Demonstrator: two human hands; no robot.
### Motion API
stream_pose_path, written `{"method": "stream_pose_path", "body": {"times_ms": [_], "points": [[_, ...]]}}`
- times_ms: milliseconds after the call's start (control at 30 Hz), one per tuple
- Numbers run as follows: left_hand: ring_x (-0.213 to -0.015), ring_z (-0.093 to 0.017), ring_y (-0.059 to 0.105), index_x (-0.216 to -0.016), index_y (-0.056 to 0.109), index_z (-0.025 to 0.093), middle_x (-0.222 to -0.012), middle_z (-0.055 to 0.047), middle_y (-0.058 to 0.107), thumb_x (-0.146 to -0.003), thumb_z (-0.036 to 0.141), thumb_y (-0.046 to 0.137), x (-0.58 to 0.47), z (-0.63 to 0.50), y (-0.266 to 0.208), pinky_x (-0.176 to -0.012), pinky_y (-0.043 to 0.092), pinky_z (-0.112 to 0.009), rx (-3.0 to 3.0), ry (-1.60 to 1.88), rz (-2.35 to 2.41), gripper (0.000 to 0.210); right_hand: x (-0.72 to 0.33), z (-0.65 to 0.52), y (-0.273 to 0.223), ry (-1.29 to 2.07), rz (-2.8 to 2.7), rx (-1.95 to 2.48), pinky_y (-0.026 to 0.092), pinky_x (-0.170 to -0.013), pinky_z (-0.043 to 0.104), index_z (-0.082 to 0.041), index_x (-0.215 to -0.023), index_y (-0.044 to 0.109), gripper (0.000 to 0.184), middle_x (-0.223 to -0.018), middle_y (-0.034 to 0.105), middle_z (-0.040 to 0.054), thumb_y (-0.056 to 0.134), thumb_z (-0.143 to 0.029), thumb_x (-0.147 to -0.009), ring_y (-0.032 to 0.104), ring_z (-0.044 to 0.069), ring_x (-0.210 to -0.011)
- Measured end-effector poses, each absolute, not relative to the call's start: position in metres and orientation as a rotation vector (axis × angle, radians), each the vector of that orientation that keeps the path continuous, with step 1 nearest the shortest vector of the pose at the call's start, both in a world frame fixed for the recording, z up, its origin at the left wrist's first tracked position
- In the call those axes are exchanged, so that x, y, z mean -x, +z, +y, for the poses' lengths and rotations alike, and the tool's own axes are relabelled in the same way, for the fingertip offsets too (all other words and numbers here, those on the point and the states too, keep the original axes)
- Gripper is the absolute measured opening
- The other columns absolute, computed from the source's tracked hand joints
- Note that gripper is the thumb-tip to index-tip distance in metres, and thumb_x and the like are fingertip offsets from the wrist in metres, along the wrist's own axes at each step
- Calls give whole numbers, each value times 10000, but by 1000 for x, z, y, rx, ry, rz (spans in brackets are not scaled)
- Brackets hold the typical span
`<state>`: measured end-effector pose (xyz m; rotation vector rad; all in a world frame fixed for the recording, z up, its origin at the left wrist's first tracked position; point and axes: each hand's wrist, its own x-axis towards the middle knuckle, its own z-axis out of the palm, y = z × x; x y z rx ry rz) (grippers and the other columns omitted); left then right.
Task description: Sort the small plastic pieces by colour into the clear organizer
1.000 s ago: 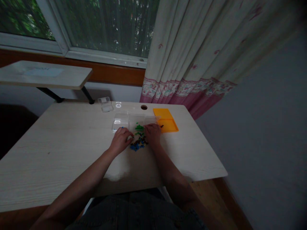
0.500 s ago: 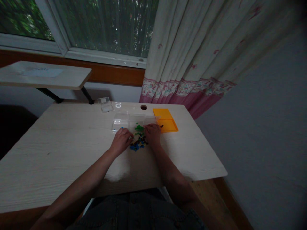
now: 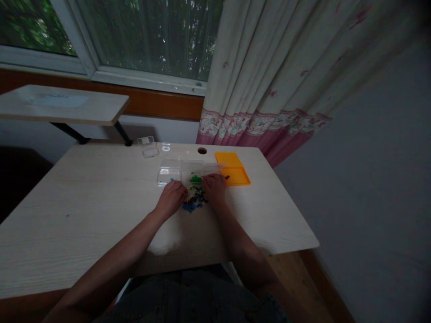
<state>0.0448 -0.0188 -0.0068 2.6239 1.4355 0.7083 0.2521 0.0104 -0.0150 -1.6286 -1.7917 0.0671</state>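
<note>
A pile of small coloured pieces (image 3: 195,199), mostly blue, black and green, lies on the table between my hands. At its left edge my left hand (image 3: 172,196) has its fingers curled in, thumb and fingertips together; whatever they hold is too small to make out. On the other side my right hand (image 3: 214,186) reaches to the front of a clear plastic box (image 3: 169,172), with its fingers bent and drawn together near the green pieces (image 3: 195,179). Its fingertips are partly hidden. A few light blue pieces (image 3: 172,179) show in the box's left part.
An open yellow case (image 3: 238,176) with a few dark pieces in it lies right of my right hand. A small open clear box (image 3: 150,153) stands at the back left. A raised shelf (image 3: 101,107) stands at the far left; a cable hole (image 3: 202,151) is near the back edge.
My left hand has turned slightly and its fingertips have closed in more beside the pile. The light blue pieces behind it show more clearly. My right hand stays nearly still.
</note>
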Motion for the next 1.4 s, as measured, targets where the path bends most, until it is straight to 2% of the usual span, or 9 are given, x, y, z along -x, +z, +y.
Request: {"method": "stream_pose_path", "body": {"times_ms": [333, 567, 867, 1400], "points": [[-889, -243, 520, -849, 646, 175, -872, -82, 590, -922, 260, 540, -46, -18, -11, -866, 422, -397, -2611, 718, 1495, 154, -252, 10, -15, 11, -1809, 1570, 380, -913, 352, -219, -915, 754, 189, -928, 679, 58, 595, -320, -896, 541, 202, -949], [-883, -243, 518, -885, 639, 174, -874, -85, 600, -942, 263, 483, -40, -16, -11, -846, 420, -399, -2443, 948, 1491, 189, -248, 9, -13, -16, -1770, 1455, 399, -927, 378, -223, -881, 749, 146, -925, 687, 55, 620, -291, -882, 557, 202, -952], [-881, -225, 536, -862, 604, 185, -864, -65, 607, -940, 273, 487, -40, -14, -12, -828, 429, -378, -2210, 1130, 1501, 166, -231, -4, -2, 151, -1963, 1164, 420, -922, 369, -279, -893, 757, 92, -943, 701, 22, 700, -312, -830, 574, 191, -975], [-848, -204, 540, -837, 607, 194, -836, -48, 593, -933, 268, 498, -44, -16, -10, -763, 438, -334, -2103, 1153, 1487, 164, -224, -7, -2, 186, -2030, 1153, 400, -907, 354, -269, -876, 764, 93, -916, 709, 20, 729, -317, -804, 567, 184, -968]]}}
